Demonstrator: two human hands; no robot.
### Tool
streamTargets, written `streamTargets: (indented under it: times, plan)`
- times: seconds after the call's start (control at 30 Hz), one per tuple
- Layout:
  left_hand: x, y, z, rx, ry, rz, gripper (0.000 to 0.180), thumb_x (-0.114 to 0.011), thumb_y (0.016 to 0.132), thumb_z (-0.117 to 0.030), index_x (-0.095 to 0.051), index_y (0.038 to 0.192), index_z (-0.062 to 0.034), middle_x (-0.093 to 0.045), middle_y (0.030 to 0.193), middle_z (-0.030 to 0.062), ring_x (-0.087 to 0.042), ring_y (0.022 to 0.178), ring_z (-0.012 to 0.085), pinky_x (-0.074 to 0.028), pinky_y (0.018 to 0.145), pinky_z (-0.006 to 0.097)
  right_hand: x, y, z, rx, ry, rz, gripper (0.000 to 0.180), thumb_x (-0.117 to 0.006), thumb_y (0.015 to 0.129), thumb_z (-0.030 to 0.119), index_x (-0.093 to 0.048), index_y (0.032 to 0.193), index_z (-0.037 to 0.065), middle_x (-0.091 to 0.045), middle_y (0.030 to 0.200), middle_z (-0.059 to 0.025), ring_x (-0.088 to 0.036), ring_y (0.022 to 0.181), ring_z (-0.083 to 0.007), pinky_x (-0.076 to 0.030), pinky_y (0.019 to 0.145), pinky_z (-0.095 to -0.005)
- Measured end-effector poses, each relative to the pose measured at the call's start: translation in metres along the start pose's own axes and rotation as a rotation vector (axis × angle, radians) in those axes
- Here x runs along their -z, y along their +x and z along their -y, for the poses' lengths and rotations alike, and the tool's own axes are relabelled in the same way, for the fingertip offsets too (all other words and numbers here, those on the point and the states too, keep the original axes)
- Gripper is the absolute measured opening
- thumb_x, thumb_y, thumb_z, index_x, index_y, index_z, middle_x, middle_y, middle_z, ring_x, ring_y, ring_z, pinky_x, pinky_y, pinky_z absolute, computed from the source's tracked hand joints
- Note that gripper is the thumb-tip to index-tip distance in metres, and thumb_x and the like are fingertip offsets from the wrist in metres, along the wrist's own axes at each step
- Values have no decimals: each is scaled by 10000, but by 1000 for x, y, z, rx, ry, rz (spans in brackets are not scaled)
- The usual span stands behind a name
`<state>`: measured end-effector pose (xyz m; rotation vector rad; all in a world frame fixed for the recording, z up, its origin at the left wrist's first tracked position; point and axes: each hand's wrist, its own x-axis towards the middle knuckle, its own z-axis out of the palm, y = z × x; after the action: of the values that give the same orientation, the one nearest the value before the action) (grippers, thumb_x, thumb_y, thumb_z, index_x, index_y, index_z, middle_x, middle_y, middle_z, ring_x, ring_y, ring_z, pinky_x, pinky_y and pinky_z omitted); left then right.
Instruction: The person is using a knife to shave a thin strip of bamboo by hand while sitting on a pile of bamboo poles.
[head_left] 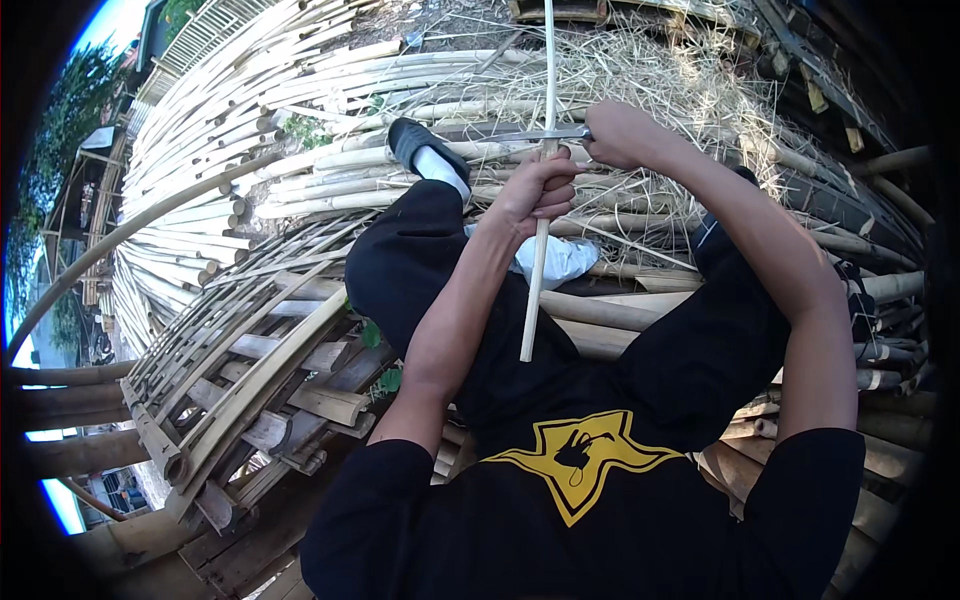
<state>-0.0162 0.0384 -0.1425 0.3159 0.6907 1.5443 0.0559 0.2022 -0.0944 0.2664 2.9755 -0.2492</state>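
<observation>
My left hand (538, 190) is closed round a long pale bamboo strip (536, 290), which runs upright through the fist. The strip's lower end hangs over my lap, and its far end passes out of the top of the view. Just beyond that fist, my right hand (622, 135) grips a knife (535, 135) by its handle, which the fingers mostly hide. The knife's blade points left and lies across the strip, close above my left fingers. Whether the edge has bitten into the bamboo, I cannot tell.
Thin pale shavings (660, 90) cover the ground at the far right. Bamboo poles (190, 215) lie stacked on the left, beside a split-bamboo rack (270, 370). A white bag-like bundle (565, 260) sits between my legs, and a dark shoe (420, 145) rests on the poles.
</observation>
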Motion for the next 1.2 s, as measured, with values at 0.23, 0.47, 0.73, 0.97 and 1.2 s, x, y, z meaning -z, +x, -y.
streamTargets:
  times: [0.23, 0.47, 0.73, 0.97, 1.2]
  plan:
    - [-1, 0, 4, 12, -14, -4, 270, -465, 899, -13, -347, 695, -145, -240, 446, -76, -205, 299, 21, -157, 254, 188, -4, -3, 0, -65, 71, 8, 234, -549, 725, 153, -627, 753, -66, -632, 767, -250, -635, 743, -383, -518, 687, -437]
    - [-4, 0, 5, -21, 2, -2, 271, -486, 887, -8, -357, 693, -147, -243, 445, -78, -208, 296, 21, -155, 256, 187, -14, -2, -5, -132, 82, -12, 211, -548, 704, 131, -626, 769, -53, -632, 768, -251, -637, 761, -382, -518, 686, -443]
    - [-4, 7, 12, 43, -109, -89, 311, -509, 863, -4, -330, 656, -152, -251, 449, -80, -199, 300, 29, -151, 264, 198, -23, 23, -48, -412, -7, -138, 270, -529, 743, 170, -645, 892, -22, -657, 847, -210, -650, 799, -354, -524, 718, -422]
    - [-18, -13, 2, -83, 148, -122, 288, -538, 889, -54, -365, 681, -152, -260, 469, -82, -219, 322, 18, -144, 280, 197, 46, -2, -140, -582, 25, -465, 316, -522, 741, 244, -639, 806, -42, -643, 798, -239, -638, 764, -381, -507, 710, -450]
    - [-4, 3, 16, -146, 378, -343, 263, -499, 944, -265, -365, 765, -127, -267, 495, -73, -247, 358, 20, -154, 308, 206, 22, -12, -26, -246, 15, -111, 262, -558, 733, 192, -632, 794, -52, -629, 794, -250, -635, 762, -370, -514, 725, -436]
